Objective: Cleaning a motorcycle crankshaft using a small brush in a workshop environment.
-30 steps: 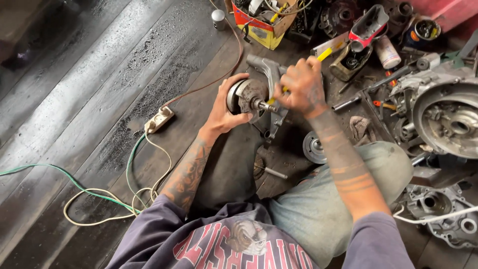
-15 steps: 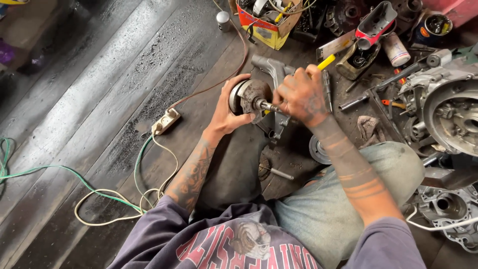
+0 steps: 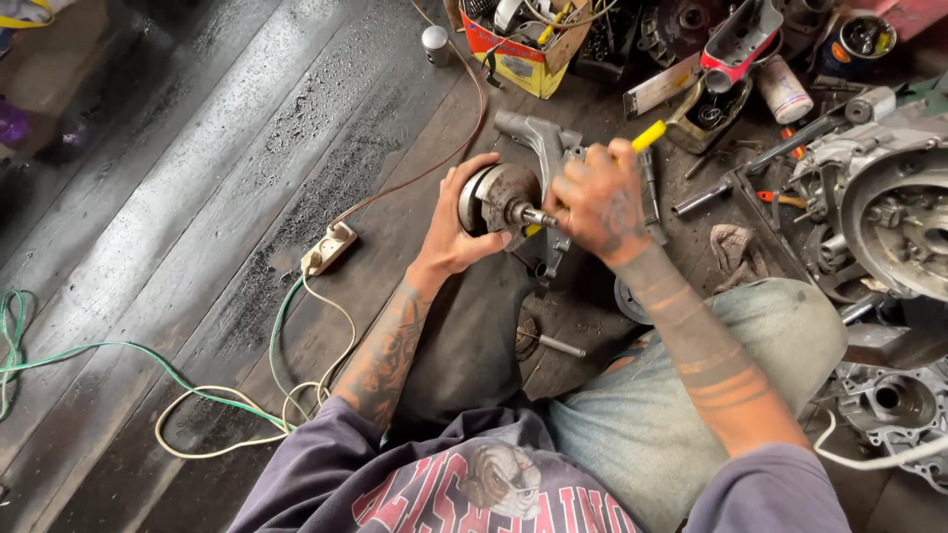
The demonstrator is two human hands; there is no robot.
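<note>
Both hands clamped: one on the rotor drum, one on a yellow-handled tool.

The left hand [image 3: 464, 232] grips the round rotor drum [image 3: 499, 197], held above the dark plank floor [image 3: 197, 197]. The right hand [image 3: 597, 202] is closed around the yellow-handled tool [image 3: 649, 135], its tip at the drum's centre shaft. A yellow-red cardboard box [image 3: 523, 59] of cables sits at the floor's far edge. A white power strip [image 3: 331, 247] lies left, with open planks beyond.
</note>
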